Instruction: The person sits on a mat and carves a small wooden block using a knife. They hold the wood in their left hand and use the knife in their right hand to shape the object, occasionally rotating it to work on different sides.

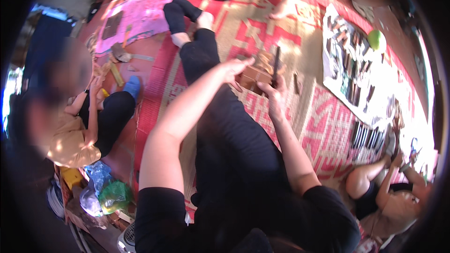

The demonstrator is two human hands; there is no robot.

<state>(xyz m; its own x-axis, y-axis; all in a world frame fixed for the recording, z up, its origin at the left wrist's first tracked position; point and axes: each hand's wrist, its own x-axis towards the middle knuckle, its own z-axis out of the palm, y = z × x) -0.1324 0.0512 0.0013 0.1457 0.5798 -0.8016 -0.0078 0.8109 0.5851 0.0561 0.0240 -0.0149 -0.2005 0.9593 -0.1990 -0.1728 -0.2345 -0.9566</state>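
**Two hands clamped on a brown block**

The left hand grips the left side of the block, its fingers bent around that end. The right hand is closed on a dark, slim tool, which stands nearly upright beside the block, while the right thumb presses on the block's near edge. How far the right fingers reach round the block is hidden.

The block is held between the two hands, out in front of the person and to the right of the black-trousered legs. It looks like wood, with a flat near face and a paler, carved-looking part on the far side; the detail is too small to tell.

Beneath lies a red and beige mat. A thin dark bar rests on it just right of the right hand. Farther right, a white cloth bears many slim tools, with a green round thing at its far edge. Dark strips lie in a row nearer the person. One co-worker sits at the left, another at the lower right.
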